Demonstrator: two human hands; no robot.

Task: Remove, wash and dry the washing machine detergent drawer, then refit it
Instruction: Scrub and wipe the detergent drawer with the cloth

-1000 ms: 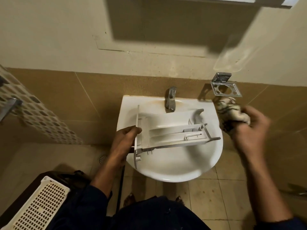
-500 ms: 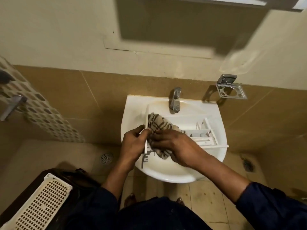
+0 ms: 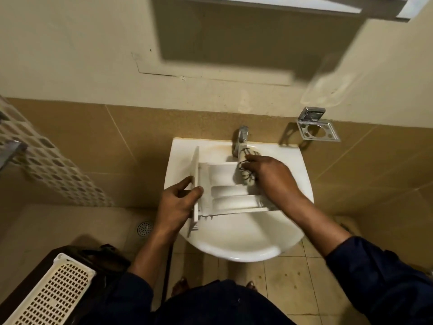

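The person is holding the detergent drawer [image 3: 225, 193] over the sink [image 3: 234, 253], its front panel lying toward the sink's left edge and its far end reaching toward the tap [image 3: 242, 137] at the rear edge; the left hand [image 3: 175, 205] is clamping that front panel, thumb on one face and fingers on the other; the right hand [image 3: 271, 179] is curling its fingers over a patterned cloth [image 3: 246, 178] and pressing it into the far end of the largest compartment. No water is showing at the tap, so the washing is probably done and the drying appears to be under way; the two narrower compartments nearer the sink's front edge are lying bare of the cloth; refitting is left, and the washing machine is not appearing in view.
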